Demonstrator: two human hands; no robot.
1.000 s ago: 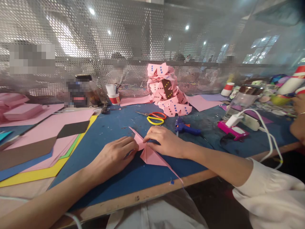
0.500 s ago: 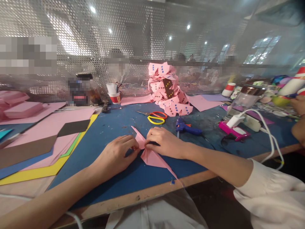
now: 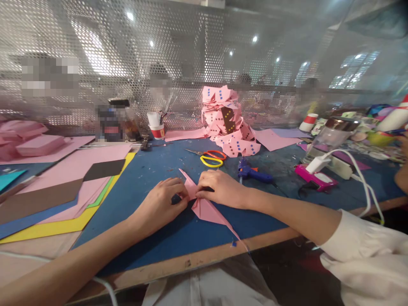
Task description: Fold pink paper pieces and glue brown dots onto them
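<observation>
A folded piece of pink paper (image 3: pixel 208 211) lies on the blue table top, its long point reaching the front edge. My left hand (image 3: pixel 165 202) pinches its left side between thumb and fingers. From the right, my right hand (image 3: pixel 219 187) grips the middle, close to the left fingertips; the fingers hide part of the folds. Just beyond the hands are scissors (image 3: pixel 212 158) with one red and one yellow handle loop. A blue glue gun (image 3: pixel 255 172) lies to the right of my right hand. Behind them stands a pile of folded pink paper pieces (image 3: pixel 236 142) with blue, brown and yellow squares.
Coloured paper sheets (image 3: pixel 105 148) cover the left side, with pink paper blocks (image 3: pixel 41 145) behind. A paper cup (image 3: pixel 157 131) holds tools. On the right are a clear jar (image 3: pixel 331 138) and a pink power strip (image 3: pixel 315 177) with white cables. Another person's arm shows at the right edge.
The whole view has shifted slightly, so things sit a little further right and lower. Both hands keep their hold on the pink paper, with hardly any movement.
</observation>
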